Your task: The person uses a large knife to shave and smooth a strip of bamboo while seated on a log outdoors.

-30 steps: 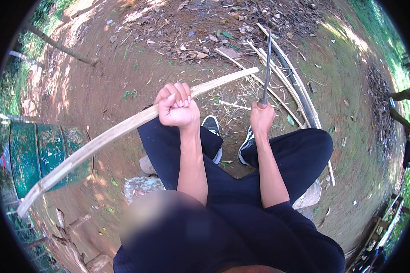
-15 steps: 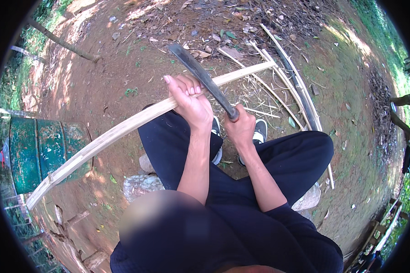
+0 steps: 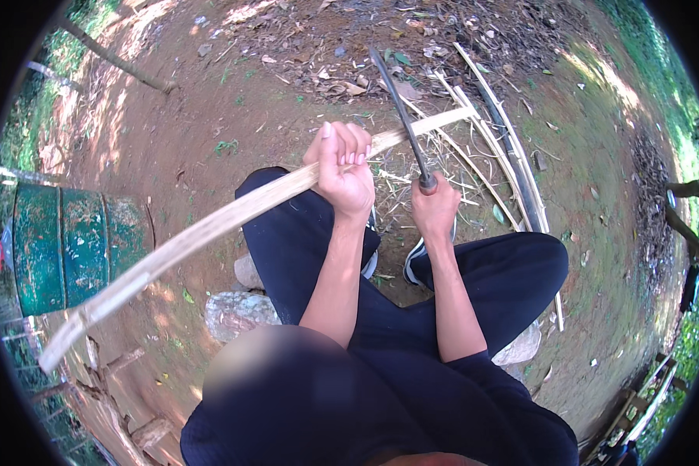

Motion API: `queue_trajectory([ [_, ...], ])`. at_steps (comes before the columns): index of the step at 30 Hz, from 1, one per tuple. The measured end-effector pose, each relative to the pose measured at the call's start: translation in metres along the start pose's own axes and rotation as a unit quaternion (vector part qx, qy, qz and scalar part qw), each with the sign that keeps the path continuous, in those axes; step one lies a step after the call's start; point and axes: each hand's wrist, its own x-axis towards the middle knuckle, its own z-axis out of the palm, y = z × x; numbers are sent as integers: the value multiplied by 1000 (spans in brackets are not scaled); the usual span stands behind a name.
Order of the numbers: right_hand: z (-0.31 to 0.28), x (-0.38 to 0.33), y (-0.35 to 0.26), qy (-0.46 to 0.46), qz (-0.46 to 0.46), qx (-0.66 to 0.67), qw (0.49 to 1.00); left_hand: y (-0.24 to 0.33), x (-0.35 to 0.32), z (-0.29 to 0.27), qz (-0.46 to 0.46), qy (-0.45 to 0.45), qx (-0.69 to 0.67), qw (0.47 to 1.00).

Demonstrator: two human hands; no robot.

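Note:
My left hand is closed around a long, pale split strip of wood or bamboo. The strip slants from low on the left up to the right, its far end near some thin pieces on the ground. My right hand grips the handle of a machete, just right of my left hand. The dark blade points up and away, seen nearly edge-on, and crosses the strip beyond my left fingers. Whether its edge touches the strip I cannot tell.
Several long split strips and a dark pole lie on the dirt at the right, beside thin shavings. A rusty green drum lies at the left. Stones and branches are nearby.
The machete blade has swung to the right and turned from its flat side toward edge-on. My right hand has shifted slightly right. The strip's near end has dipped a little.

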Motion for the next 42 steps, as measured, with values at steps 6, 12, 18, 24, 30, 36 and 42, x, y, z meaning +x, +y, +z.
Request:
queue_trajectory([
  [6,-11,0,-12,-7,-24,2,1000,12,11,-19,-42,-39,-47,997],
  [12,-12,3,-9,9,-28,76,997,7,13,-23,-91,-27,-64,993],
  [18,-24,7,-16,67,-8,99,993,1,11,-23,-202,-29,-52,978],
  [24,-27,10,-8,122,15,243,962,-22,4,-22,-226,76,35,971],
  [30,-46,14,-7,191,24,412,891,-23,22,-44,-201,108,24,973],
  [36,-70,21,-18,259,-17,470,843,-11,66,-54,-195,97,-13,976],
  [42,-77,23,-14,247,23,437,865,-25,163,-27,-269,47,-92,958],
])
